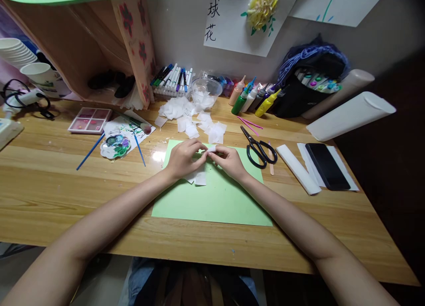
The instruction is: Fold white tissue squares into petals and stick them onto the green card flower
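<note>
Both hands meet over a light green sheet of paper [212, 204] lying on the wooden table. Between their fingertips is a small piece of white tissue paper [211, 149]. My left hand [186, 159] pinches it from the left, thumb and fingers drawn together. From the other side my right hand [229, 161] pinches the same piece. Two or so white squares [200, 178] rest on the green sheet, partly under my left hand. Just beyond the sheet lies a loose heap of white tissue squares [177, 109], some of them in a clear plastic bowl [206, 93].
Black-handled scissors [256, 152] and a wooden stick [272, 169] lie to the right, near a folded white strip [298, 169] and a phone [327, 166]. Paint bottles [239, 101] and markers [174, 78] line the back. A paint palette [115, 146] and brushes [90, 151] are left.
</note>
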A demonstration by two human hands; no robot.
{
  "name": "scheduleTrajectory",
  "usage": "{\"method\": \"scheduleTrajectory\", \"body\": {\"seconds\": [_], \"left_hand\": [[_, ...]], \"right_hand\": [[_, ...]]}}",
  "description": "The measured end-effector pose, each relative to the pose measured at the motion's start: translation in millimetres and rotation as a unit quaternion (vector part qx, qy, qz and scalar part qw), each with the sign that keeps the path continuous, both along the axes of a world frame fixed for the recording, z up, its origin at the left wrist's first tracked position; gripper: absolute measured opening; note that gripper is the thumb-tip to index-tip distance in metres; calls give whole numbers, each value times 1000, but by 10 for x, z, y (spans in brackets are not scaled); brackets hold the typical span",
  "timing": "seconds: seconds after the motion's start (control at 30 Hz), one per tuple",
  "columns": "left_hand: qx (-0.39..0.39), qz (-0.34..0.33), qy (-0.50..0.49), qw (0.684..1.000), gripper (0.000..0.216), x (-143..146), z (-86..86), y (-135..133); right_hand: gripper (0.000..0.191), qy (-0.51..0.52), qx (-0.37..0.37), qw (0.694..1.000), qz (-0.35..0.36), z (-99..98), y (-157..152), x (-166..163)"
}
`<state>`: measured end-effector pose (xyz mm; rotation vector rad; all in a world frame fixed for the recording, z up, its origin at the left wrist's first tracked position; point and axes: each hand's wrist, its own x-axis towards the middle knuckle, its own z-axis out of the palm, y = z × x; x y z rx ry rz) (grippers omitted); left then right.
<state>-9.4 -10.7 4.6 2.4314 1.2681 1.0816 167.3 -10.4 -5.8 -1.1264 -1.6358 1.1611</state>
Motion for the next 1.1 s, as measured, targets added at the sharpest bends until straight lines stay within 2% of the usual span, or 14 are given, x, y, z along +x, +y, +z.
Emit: {"method": "scheduleTrajectory", "body": {"seconds": [0.23,0.57,0.93,1.1], "left_hand": [[-23,17,-5,1000,14,-5,-9,17],[-92,68,-83,990,10,-16,-11,61],[-109,80,-110,985,10,-25,-10,88],[-112,110,-146,977,10,-42,-35,118]], "right_hand": [[25,0,-11,1000,-1,-17,1,5],[29,-12,-20,1000,2,-13,3,14],[28,-8,-21,1000,-1,50,-13,8],[27,-11,-25,1000,4,40,-13,13]]}}
